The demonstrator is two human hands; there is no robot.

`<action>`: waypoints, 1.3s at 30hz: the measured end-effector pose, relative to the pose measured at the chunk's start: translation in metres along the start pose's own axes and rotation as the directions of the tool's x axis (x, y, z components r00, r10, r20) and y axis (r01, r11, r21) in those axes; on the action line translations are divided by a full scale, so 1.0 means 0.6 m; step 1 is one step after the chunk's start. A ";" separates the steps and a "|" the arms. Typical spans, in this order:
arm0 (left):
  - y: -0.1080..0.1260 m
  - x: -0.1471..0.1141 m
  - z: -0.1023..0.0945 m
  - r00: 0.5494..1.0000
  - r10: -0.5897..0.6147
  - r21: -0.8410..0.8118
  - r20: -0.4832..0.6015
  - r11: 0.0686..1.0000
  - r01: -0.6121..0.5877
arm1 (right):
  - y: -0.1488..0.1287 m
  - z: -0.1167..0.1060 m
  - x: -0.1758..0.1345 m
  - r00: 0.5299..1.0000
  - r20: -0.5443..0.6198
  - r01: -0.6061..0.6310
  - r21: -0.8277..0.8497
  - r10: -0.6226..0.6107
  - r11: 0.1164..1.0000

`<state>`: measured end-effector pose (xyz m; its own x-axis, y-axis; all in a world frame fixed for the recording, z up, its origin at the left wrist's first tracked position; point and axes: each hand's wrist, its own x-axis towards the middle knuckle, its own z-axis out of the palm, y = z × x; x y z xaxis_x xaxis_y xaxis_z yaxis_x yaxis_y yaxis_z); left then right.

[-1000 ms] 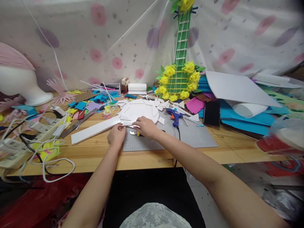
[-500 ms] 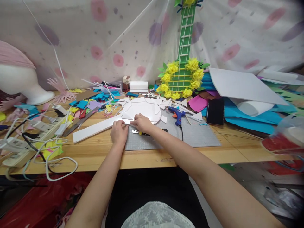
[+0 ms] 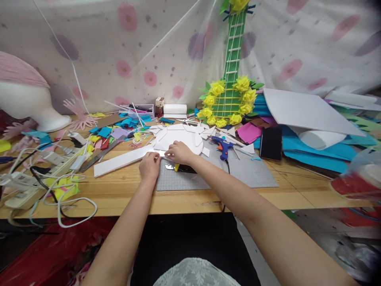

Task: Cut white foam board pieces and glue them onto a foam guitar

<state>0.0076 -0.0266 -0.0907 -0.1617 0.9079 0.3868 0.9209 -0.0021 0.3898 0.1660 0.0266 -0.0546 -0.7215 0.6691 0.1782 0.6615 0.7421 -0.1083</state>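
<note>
My left hand [image 3: 149,166] and my right hand [image 3: 179,152] meet at the near edge of a white foam disc [image 3: 178,137] ringed with white foam triangles. Both pinch a small white foam piece [image 3: 161,153] between their fingertips, just above the grey cutting mat [image 3: 238,171]. A long white foam strip [image 3: 119,161] runs left from the hands. A yellow and black utility knife [image 3: 182,168] lies on the mat under my right wrist. A blue glue gun [image 3: 222,145] rests to the right of the disc.
A green foam guitar [image 3: 229,91] with yellow flowers leans on the curtain. A black phone [image 3: 270,143], blue and white sheets [image 3: 306,109] lie right. Coloured foam scraps [image 3: 113,133], a metal ruler [image 3: 99,153], a power strip and white cables [image 3: 44,174], a white mannequin head [image 3: 28,105] sit left.
The camera view has shifted slightly. My hands stay at the disc's near edge, my right hand edging a little left toward my left hand over the small white piece.
</note>
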 end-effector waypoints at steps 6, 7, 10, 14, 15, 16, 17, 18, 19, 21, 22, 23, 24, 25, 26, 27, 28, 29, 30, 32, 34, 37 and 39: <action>-0.004 0.008 -0.004 0.982 0.189 0.169 -0.003 0.968 -0.186 | -0.011 0.012 0.012 1.000 -0.017 -0.009 -0.038 0.008 0.999; -0.005 0.012 -0.006 0.972 0.234 0.209 0.029 0.949 -0.235 | -0.011 0.015 0.013 1.000 -0.020 -0.023 -0.028 0.023 0.999; -0.013 0.023 -0.011 0.929 0.350 0.303 0.121 0.878 -0.371 | -0.008 0.021 0.015 0.998 -0.030 -0.061 0.006 0.062 0.998; -0.026 0.035 -0.014 0.859 0.488 0.347 0.156 0.787 -0.510 | -0.001 0.023 0.016 0.996 -0.020 -0.083 0.031 0.083 0.996; -0.029 0.038 -0.015 0.839 0.522 0.348 0.152 0.766 -0.540 | 0.001 0.023 0.016 0.997 -0.019 -0.080 0.035 0.081 0.996; -0.031 0.041 -0.016 0.819 0.555 0.348 0.147 0.746 -0.568 | 0.003 0.022 0.016 0.997 -0.017 -0.077 0.040 0.077 0.996; -0.032 0.044 -0.017 0.797 0.585 0.347 0.146 0.724 -0.595 | 0.005 0.022 0.017 0.997 -0.014 -0.073 0.048 0.074 0.996; -0.033 0.047 -0.018 0.777 0.612 0.347 0.150 0.703 -0.621 | 0.006 0.022 0.017 0.997 -0.010 -0.071 0.057 0.072 0.996; -0.034 0.050 -0.019 0.757 0.634 0.346 0.160 0.682 -0.644 | 0.008 0.023 0.017 0.997 -0.007 -0.074 0.067 0.075 0.995; -0.035 0.056 -0.022 0.720 0.668 0.341 0.190 0.643 -0.686 | 0.010 0.023 0.017 0.996 -0.003 -0.085 0.086 0.085 0.993; -0.035 0.059 -0.024 0.702 0.682 0.338 0.204 0.624 -0.705 | 0.010 0.023 0.017 0.996 -0.004 -0.088 0.093 0.089 0.992; -0.035 0.063 -0.026 0.681 0.699 0.333 0.218 0.602 -0.725 | 0.011 0.023 0.016 0.996 -0.007 -0.091 0.099 0.092 0.991; -0.036 0.066 -0.028 0.655 0.719 0.328 0.231 0.576 -0.748 | 0.011 0.022 0.016 0.996 -0.008 -0.090 0.104 0.092 0.990; -0.036 0.069 -0.030 0.626 0.741 0.323 0.243 0.547 -0.773 | 0.011 0.022 0.016 0.996 -0.008 -0.087 0.108 0.088 0.990; -0.037 0.072 -0.032 0.595 0.762 0.317 0.256 0.515 -0.796 | 0.011 0.021 0.016 0.997 -0.006 -0.082 0.108 0.083 0.991; -0.038 0.075 -0.033 0.567 0.779 0.312 0.267 0.487 -0.816 | 0.012 0.021 0.015 0.997 -0.003 -0.076 0.107 0.077 0.991; -0.039 0.078 -0.034 0.544 0.792 0.307 0.276 0.464 -0.831 | 0.012 0.021 0.016 0.997 0.002 -0.070 0.105 0.071 0.992; -0.040 0.081 -0.034 0.528 0.801 0.302 0.284 0.448 -0.842 | 0.012 0.021 0.016 0.998 0.006 -0.068 0.100 0.068 0.993; -0.041 0.084 -0.033 0.517 0.806 0.294 0.289 0.440 -0.849 | 0.012 0.021 0.017 0.998 0.010 -0.069 0.094 0.069 0.993; -0.042 0.089 -0.032 0.511 0.808 0.268 0.294 0.444 -0.855 | 0.011 0.019 0.017 0.997 0.020 -0.078 0.080 0.077 0.994; -0.041 0.092 -0.034 0.527 0.798 0.226 0.291 0.478 -0.849 | 0.007 0.012 0.015 0.997 0.036 -0.074 0.067 0.072 0.995; -0.039 0.092 -0.045 0.603 0.744 0.173 0.289 0.579 -0.797 | -0.004 -0.013 -0.003 0.998 0.050 -0.038 0.080 0.034 0.996; -0.043 0.090 -0.054 0.681 0.675 0.154 0.284 0.668 -0.728 | -0.010 -0.034 -0.028 0.997 0.071 -0.019 0.108 0.011 0.994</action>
<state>-0.0366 0.0089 -0.0530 0.6127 0.7354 0.2894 0.7878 -0.5974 -0.1501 0.1782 0.0103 -0.0367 -0.7266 0.6786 0.1074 0.6491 0.7293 -0.2164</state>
